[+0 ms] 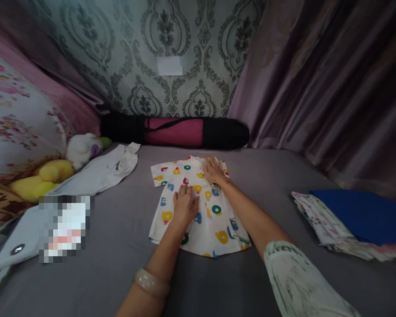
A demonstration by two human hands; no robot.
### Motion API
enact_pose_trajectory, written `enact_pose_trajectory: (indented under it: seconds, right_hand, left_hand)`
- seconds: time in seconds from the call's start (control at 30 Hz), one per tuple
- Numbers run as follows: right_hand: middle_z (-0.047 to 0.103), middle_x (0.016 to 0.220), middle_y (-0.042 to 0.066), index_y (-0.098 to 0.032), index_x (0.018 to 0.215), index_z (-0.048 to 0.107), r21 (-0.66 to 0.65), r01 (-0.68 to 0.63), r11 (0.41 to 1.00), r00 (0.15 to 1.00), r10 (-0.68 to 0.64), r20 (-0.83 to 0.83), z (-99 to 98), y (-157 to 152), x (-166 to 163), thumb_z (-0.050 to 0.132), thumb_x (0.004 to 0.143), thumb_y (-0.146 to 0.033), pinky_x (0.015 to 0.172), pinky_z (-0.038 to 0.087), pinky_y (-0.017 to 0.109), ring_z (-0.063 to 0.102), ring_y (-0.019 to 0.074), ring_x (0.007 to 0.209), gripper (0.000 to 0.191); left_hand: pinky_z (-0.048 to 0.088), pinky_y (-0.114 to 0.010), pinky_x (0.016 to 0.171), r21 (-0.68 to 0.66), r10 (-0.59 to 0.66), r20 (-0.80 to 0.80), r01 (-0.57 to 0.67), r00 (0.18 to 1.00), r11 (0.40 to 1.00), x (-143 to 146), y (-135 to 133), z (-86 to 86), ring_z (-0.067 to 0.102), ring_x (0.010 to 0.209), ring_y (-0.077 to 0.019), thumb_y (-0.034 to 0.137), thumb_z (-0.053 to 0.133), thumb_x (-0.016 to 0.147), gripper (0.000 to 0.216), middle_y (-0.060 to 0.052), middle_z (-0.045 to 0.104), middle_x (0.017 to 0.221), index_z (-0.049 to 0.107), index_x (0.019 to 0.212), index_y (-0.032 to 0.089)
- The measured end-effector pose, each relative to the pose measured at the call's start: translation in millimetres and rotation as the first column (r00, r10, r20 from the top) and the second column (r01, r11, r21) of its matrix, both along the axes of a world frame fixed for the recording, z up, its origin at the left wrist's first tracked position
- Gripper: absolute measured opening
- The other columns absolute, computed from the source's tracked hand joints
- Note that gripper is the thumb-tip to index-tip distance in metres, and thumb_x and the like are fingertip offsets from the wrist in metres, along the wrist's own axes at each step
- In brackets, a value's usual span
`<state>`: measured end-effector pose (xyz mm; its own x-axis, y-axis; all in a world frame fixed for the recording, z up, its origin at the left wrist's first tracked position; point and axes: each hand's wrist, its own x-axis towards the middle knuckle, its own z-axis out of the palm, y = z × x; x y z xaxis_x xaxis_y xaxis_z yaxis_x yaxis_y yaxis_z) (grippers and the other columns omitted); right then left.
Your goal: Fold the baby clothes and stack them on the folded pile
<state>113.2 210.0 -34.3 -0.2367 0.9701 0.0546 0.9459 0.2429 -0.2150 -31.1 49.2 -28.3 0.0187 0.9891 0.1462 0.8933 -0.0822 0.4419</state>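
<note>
A small white short-sleeved shirt (201,233) with colourful printed letters lies spread on the grey sheet, its collar towards the wall. My left hand (185,203) rests flat on the middle of the shirt, fingers stretched forward. Near the collar, my right hand (214,171) presses flat with its fingers apart, covering part of the shoulder and right sleeve. Neither hand grips the cloth. A pale bangle (152,282) circles my left wrist.
Folded clothes (326,220) with a blue cloth (363,213) on top lie to the right. On the left are a grey-white garment (100,171), a yellow plush toy (41,180) and a white plush toy (82,149). A black and red long bag (174,131) lies along the wall.
</note>
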Motion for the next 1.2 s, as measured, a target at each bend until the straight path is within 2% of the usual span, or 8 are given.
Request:
enact_pose_trajectory:
  seconds: [0.13,0.43,0.53,0.63,0.77,1.07,1.2]
  right_hand:
    - [0.012,0.158,0.009,-0.013,0.151,0.02,-0.072,-0.052,0.996,0.998,0.053,0.021,-3.0,-8.0,-10.2,0.011,0.097,-0.044,0.115,0.004,0.044,0.005,0.0208,0.145,0.062]
    - [0.01,0.158,0.009,-0.013,0.151,0.017,-0.156,-0.044,0.987,0.998,0.05,0.038,0.9,-4.6,-10.7,0.01,0.097,-0.047,0.115,0.005,0.048,0.004,0.0218,0.145,0.065]
    - [0.012,0.158,0.01,-0.011,0.151,0.019,-0.089,-0.049,0.995,0.998,0.053,0.036,4.6,-5.3,-21.2,0.013,0.097,-0.045,0.115,0.003,0.047,0.005,0.0222,0.145,0.064]
    - [0.014,0.157,0.009,-0.01,0.15,0.021,-0.005,-0.134,0.991,0.989,0.134,0.058,6.6,-4.4,-39.3,0.015,0.097,-0.043,0.116,-0.001,0.043,0.006,0.0207,0.145,0.063]
    - [0.018,0.157,0.009,-0.01,0.149,0.023,0.019,-0.218,0.976,0.972,0.216,0.093,7.4,6.6,-61.2,0.016,0.097,-0.043,0.116,-0.001,0.04,0.009,0.02,0.144,0.062]
    - [0.014,0.157,0.008,-0.006,0.15,0.02,-0.065,-0.193,0.979,0.98,0.196,0.036,-8.0,29.5,-68.2,0.014,0.097,-0.043,0.116,0.005,0.041,0.01,0.0212,0.144,0.065]
    - [0.014,0.157,0.008,-0.008,0.15,0.02,-0.102,-0.202,0.974,0.979,0.201,-0.016,-4.9,28.6,-67.1,0.015,0.097,-0.043,0.116,0.004,0.039,0.008,0.0197,0.144,0.063]
  left_hand:
    - [0.024,-0.053,0.109,-0.004,0.04,-0.028,-0.04,0.999,0.999,-2.6,-1.5,-0.6,0.029,0.138,-0.0316,0.03,0.043,0.09,0.045,-0.021,0.038,0.145,0.043,0.131,0.012]
    - [0.025,-0.054,0.108,-0.027,0.057,-0.037,-0.058,0.998,0.998,-5.9,-0.4,-0.8,0.032,0.136,-0.0324,0.033,0.044,0.09,0.045,-0.02,0.04,0.144,0.044,0.131,0.014]
    - [0.025,-0.053,0.109,-0.024,0.068,-0.026,-0.069,0.997,0.997,-5.1,0.4,2.2,0.033,0.136,-0.0319,0.032,0.043,0.09,0.046,-0.02,0.041,0.143,0.044,0.131,0.012]
    - [0.024,-0.053,0.11,-0.021,0.095,-0.023,-0.096,0.995,0.995,-5.6,1.7,3.2,0.032,0.137,-0.0321,0.031,0.043,0.09,0.046,-0.021,0.041,0.143,0.044,0.132,0.01]
    - [0.024,-0.053,0.11,-0.025,0.124,-0.043,-0.126,0.991,0.992,-8.3,3.5,1.0,0.03,0.138,-0.0344,0.03,0.043,0.09,0.048,-0.023,0.039,0.144,0.044,0.132,0.008]
    - [0.025,-0.05,0.111,-0.086,0.128,-0.102,-0.137,0.986,0.987,-11.5,4.3,2.7,0.031,0.138,-0.033,0.035,0.045,0.09,0.048,-0.02,0.039,0.146,0.047,0.132,0.012]
    - [0.026,-0.047,0.111,-0.095,0.137,-0.152,-0.153,0.979,0.984,-11.0,2.9,7.7,0.032,0.137,-0.0306,0.035,0.044,0.091,0.047,-0.018,0.039,0.146,0.047,0.132,0.012]
